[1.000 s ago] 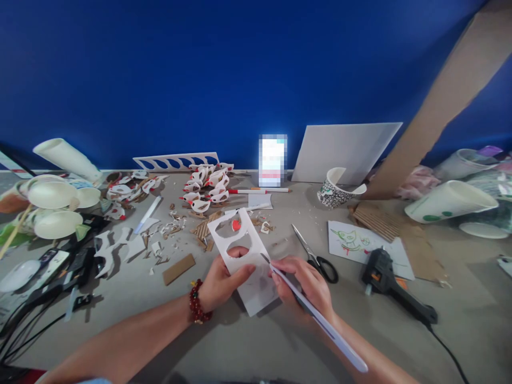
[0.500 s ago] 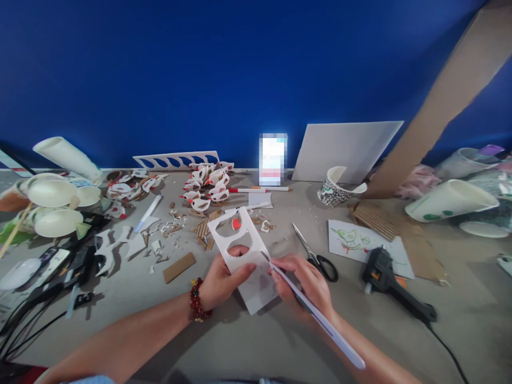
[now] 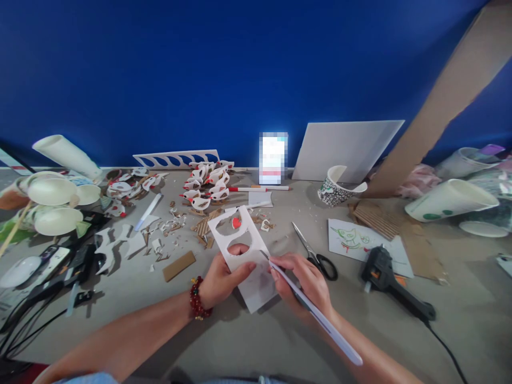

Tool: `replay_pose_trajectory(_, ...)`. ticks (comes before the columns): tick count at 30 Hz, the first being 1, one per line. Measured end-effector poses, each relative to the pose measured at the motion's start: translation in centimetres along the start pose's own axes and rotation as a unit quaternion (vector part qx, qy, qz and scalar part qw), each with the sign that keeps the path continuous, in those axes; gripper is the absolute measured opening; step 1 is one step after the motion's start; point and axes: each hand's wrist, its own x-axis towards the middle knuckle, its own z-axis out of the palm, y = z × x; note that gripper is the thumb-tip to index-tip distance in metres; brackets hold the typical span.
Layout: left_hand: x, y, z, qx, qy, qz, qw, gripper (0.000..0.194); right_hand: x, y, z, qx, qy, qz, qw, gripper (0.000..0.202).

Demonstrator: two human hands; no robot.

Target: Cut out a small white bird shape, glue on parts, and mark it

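A white foam board with two cut-out openings is held at a tilt above the grey table by my left hand, thumb on top and fingers beneath. My right hand is closed around a long pale-purple craft knife, whose blade tip meets the board near its right edge, beside the lower opening. Behind the board, several small white birds with red beaks stand on the table. Through the upper opening a red spot shows. Black-handled scissors lie right of my right hand.
A black glue gun with a cord lies at the right, over a paper with a bird drawing. White scraps and a cardboard strip lie at the left. Cables, a mouse and cups are at the sides.
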Motion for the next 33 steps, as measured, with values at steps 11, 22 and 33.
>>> replay_pose_trajectory(11,-0.03,0.0,0.06,0.031,0.004,0.011,0.999,0.028,0.34,-0.38,-0.14,-0.025,-0.024,0.009,0.999,0.028)
replay_pose_trajectory(22,0.06,0.16,0.13,0.068,0.008,0.03,0.997,0.025,0.7,-0.57,-0.14,-0.034,-0.029,0.001,0.999,0.026)
replay_pose_trajectory(33,0.05,-0.13,0.17,0.093,0.015,0.03,0.995,0.025,0.64,-0.38,-0.01,-0.046,-0.028,0.003,0.999,0.023)
